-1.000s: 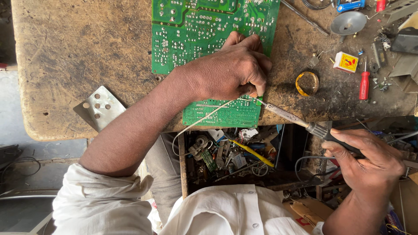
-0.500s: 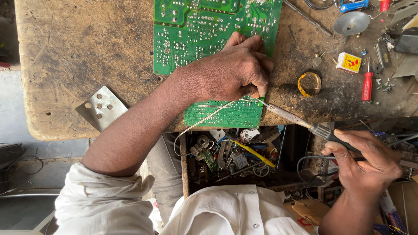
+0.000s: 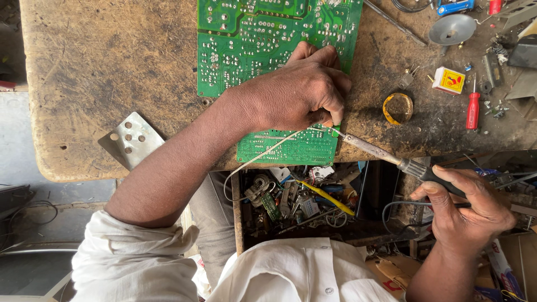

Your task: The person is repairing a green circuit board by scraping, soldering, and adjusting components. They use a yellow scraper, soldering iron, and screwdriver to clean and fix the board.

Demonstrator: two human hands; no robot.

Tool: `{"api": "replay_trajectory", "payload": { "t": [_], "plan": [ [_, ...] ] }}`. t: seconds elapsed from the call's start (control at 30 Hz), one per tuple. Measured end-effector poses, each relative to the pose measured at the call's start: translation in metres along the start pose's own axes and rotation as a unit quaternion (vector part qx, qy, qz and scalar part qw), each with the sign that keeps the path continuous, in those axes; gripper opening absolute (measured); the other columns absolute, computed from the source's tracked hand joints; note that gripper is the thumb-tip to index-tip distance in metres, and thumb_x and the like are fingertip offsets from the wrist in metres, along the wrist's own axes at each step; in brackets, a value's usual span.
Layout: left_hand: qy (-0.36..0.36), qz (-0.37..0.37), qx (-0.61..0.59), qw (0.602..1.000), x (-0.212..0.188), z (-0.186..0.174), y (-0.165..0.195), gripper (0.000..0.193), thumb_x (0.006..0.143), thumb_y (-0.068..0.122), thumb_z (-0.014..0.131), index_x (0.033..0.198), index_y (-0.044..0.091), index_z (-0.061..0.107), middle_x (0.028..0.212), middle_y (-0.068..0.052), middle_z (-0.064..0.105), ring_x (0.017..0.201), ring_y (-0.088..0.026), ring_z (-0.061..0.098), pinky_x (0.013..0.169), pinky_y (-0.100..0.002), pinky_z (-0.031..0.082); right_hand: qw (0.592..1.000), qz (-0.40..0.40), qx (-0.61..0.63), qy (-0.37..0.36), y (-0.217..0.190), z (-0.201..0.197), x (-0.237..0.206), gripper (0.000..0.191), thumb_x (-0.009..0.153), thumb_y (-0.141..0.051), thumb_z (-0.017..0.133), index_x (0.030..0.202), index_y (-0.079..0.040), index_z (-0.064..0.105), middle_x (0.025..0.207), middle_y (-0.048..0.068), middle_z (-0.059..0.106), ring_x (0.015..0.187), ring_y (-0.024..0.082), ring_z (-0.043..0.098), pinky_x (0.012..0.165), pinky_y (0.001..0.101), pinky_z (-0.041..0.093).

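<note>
My left hand (image 3: 299,92) rests on a large green circuit board (image 3: 257,39) and pinches a thin strand of solder wire (image 3: 263,154) that loops off the table's near edge. Under the hand lies a smaller green board (image 3: 291,148). My right hand (image 3: 467,210) grips the black handle of a soldering iron (image 3: 380,154). The iron's tip meets the solder wire at the fingertips of my left hand, over the edge of the boards.
The worn wooden table (image 3: 112,72) carries a red screwdriver (image 3: 473,110), a small yellow box (image 3: 448,80), a yellow ring (image 3: 397,108) and a grey metal dish (image 3: 452,29). A drilled metal plate (image 3: 130,140) sticks out below its edge. An open drawer (image 3: 302,196) holds several parts and tools.
My right hand has shifted slightly lower with the iron, whose tip stays at the left fingertips. The left hand keeps its place on the board.
</note>
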State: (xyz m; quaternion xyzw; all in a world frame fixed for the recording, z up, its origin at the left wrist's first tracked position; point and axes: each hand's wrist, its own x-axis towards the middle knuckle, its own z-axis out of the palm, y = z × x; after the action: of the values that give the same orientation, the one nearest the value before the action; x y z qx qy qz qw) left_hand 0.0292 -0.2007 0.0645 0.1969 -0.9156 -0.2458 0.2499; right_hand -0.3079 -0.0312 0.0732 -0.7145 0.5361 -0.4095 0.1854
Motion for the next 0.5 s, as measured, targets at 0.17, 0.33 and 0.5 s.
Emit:
{"api": "replay_trajectory", "payload": {
  "t": [0.17,0.33,0.5],
  "plan": [
    [0.01,0.007,-0.003,1.0,0.0,0.0,0.0,0.01,0.08,0.017,0.084,0.079,0.025,0.078,0.103,0.011,0.072,0.122,-0.024,0.049,0.103,-0.042,0.03,1.0,-0.007,0.02,0.004,-0.001,0.001,-0.001,0.021,0.104,-0.004,0.078,0.119,0.008,0.068,0.095,0.021,0.071,0.08,0.022,0.076,0.067,0.0292,0.061],
    [0.013,0.01,-0.002,1.0,0.001,0.0,0.0,0.01,0.08,0.017,0.085,0.079,0.025,0.079,0.103,0.012,0.073,0.121,-0.023,0.049,0.103,-0.042,0.03,1.0,0.002,0.006,0.01,-0.004,0.003,0.0,0.019,0.101,0.001,0.076,0.117,0.009,0.068,0.093,0.022,0.071,0.077,0.023,0.075,0.063,0.0289,0.063],
    [0.001,-0.004,-0.015,1.0,0.0,-0.001,0.0,0.008,0.081,0.018,0.085,0.081,0.025,0.079,0.104,0.011,0.073,0.118,-0.021,0.049,0.103,-0.041,0.03,0.994,-0.011,0.102,0.044,0.006,-0.001,-0.007,0.013,0.107,0.005,0.07,0.12,0.007,0.068,0.096,0.022,0.072,0.073,0.022,0.075,0.066,0.0312,0.062]
  ]
}}
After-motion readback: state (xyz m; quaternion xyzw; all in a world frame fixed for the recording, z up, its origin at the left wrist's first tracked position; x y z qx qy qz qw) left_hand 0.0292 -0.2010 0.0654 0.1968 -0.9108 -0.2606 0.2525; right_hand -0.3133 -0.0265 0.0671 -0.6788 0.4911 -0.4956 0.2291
